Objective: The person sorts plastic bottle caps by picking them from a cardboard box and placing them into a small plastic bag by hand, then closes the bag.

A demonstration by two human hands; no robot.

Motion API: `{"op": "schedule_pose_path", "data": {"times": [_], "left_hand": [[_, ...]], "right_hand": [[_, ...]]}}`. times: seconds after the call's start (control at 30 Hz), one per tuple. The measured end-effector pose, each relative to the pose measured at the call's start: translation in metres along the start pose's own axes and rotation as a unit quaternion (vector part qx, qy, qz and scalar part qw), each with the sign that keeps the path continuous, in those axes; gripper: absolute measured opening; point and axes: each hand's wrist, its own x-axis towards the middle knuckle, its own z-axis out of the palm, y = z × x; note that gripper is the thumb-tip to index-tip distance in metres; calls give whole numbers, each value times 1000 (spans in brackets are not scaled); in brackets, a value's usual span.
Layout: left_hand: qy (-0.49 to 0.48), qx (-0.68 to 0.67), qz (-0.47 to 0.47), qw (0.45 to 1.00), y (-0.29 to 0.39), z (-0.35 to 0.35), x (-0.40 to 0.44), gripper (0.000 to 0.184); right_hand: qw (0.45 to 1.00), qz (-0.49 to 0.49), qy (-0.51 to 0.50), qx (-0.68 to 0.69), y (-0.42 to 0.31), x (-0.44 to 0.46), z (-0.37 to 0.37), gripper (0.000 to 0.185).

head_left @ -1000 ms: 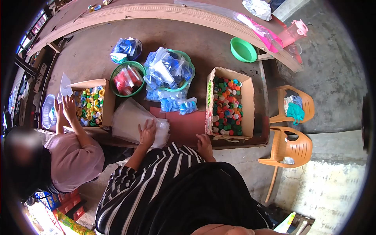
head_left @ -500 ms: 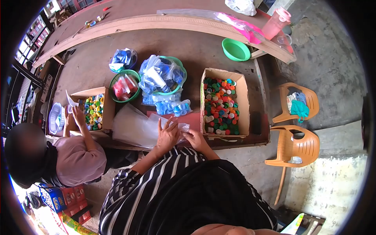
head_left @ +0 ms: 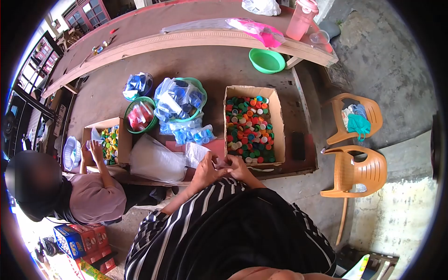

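Note:
Close to my body at the table's front edge, my left hand [head_left: 208,171] and my right hand [head_left: 240,169] pinch a clear plastic bag [head_left: 196,154] by its edge. The bag looks flat, and its far part sticks out to the left. Just beyond my hands stands a cardboard box [head_left: 277,105] of loose bottle caps [head_left: 252,128] in red, green, orange and white. To the left lies a stack of flat clear plastic sheets or bags [head_left: 157,161]. My fingertips are partly hidden by the fingers themselves.
Filled bags of light blue caps [head_left: 193,134] lie near a green basin [head_left: 203,91] heaped with bagged blue caps. Another basin [head_left: 154,122] holds red bags. At left, a co-worker [head_left: 95,189] reaches into a second caps box [head_left: 125,144]. Orange chairs [head_left: 368,170] stand right.
The plastic bag has been drawn off the stack toward my body, with both hands now closer together on it. My view has shifted slightly. The co-worker's hands are lower over their box.

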Motion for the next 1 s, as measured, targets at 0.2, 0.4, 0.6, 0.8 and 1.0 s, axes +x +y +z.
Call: {"op": "schedule_pose_path", "data": {"times": [0.2,0.4,0.6,0.8,1.0], "left_hand": [[39,-57,-75,995,-10,14,15,31],[54,23,-73,996,-7,5,23,30],[72,78,15,994,2,16,32,14],[83,104,-4,991,10,31,41,28],[157,132,-41,978,20,46,49,34]], "right_hand": [[999,27,-29,25,-6,2,-12,25],[994,-18,11,104,10,10,-49,20],[971,61,-17,232,25,23,-93,23],[938,-10,60,-341,123,37,-135,23],[906,54,18,-419,136,42,-126,17]]}}
